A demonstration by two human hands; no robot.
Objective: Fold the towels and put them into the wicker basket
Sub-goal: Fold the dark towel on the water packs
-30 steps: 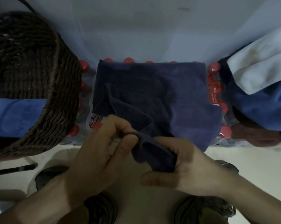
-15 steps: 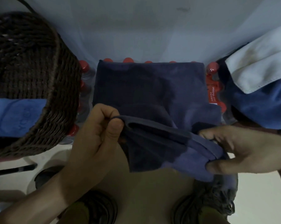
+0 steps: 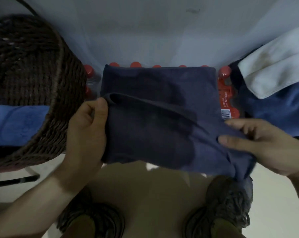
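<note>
Navy towel [image 3: 162, 117] hangs stretched between both hands, its far part lying on a pack of red-capped bottles [image 3: 225, 93]. Left hand [image 3: 86, 131] pinches the towel's left fold with thumb and curled fingers; right hand [image 3: 265, 145] grips its right edge, thumb on top. To the left stands the wicker basket [image 3: 33, 83], holding a blue towel [image 3: 16, 124]. A white towel [image 3: 274, 66] lies at right.

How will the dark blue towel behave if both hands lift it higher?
Probably floppy: the dark blue towel already sags between the left hand and right hand. Likely light, since pinching fingers carry it. Its loose lower edge would probably droop.
</note>
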